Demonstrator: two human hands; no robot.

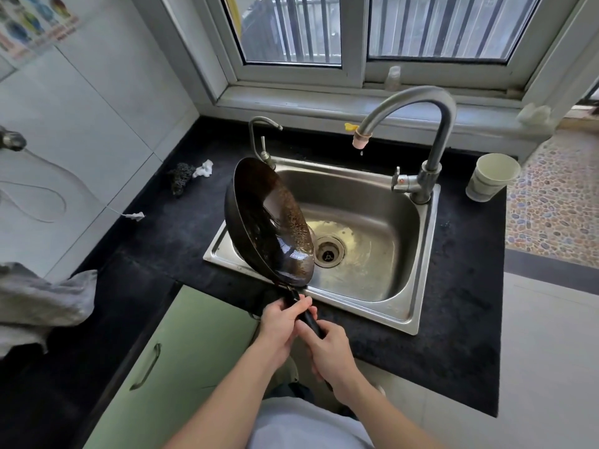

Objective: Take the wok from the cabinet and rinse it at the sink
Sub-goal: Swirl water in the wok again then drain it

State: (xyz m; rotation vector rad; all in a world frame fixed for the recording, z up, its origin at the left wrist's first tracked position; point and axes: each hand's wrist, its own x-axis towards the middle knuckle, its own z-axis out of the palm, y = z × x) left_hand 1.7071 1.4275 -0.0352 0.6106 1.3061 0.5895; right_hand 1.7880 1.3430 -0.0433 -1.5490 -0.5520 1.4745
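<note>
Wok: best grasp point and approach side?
Grip the wok by its long black handle, coming from the near counter edge, as both the left hand and right hand do. The bowl is tilted on edge over the sink, so only the handle gives leverage.

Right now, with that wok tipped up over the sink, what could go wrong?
The wok is tilted steeply on its side, so rinse water may spill past the sink rim onto the black counter. Its far rim sits close to the small tap and might knock it. Left hand and right hand grip only the handle, which could twist if wet.
</note>
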